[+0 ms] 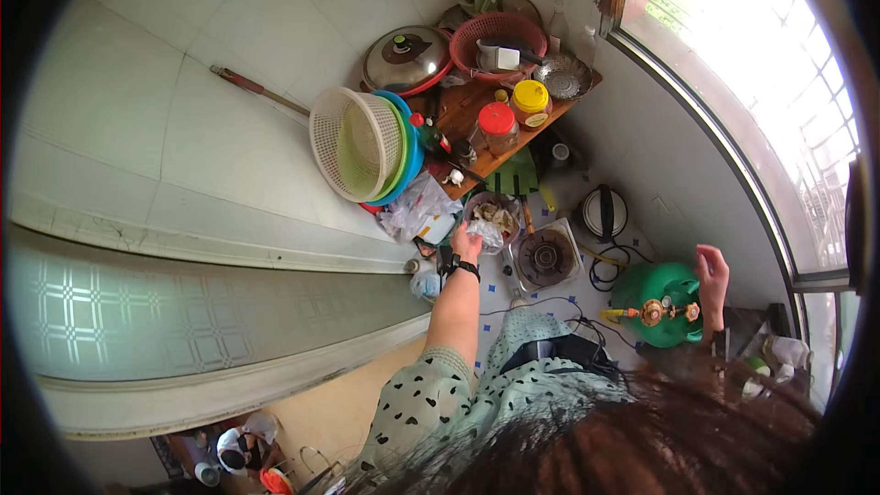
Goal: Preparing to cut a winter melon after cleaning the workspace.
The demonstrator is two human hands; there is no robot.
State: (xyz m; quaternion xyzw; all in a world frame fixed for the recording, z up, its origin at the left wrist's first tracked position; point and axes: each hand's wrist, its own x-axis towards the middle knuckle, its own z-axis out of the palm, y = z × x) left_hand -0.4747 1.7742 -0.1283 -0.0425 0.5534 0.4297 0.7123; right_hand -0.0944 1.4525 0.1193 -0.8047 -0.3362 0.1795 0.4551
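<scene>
My left hand (467, 242), with a black band on its wrist, holds a crumpled clear plastic bag (487, 236) by its edge. That bag is over the near side of a container (514, 210) with pale brown scraps in it. To the right of the container a single-burner gas stove (545, 256) stands on the tiled floor. My right hand (713, 275) is raised at the far right with its fingers bent and nothing seen in it, beside a green gas cylinder (658, 302) with a brass-coloured valve and regulator.
A wooden table (474, 106) holds jars, bottles, a lidded pan (407, 58) and a red basket (498, 34). Stacked colanders (354, 144) and plastic bags (419, 206) are at its left. Black cables (584, 320) cross the floor. A person (237, 450) is beyond the partition, lower left.
</scene>
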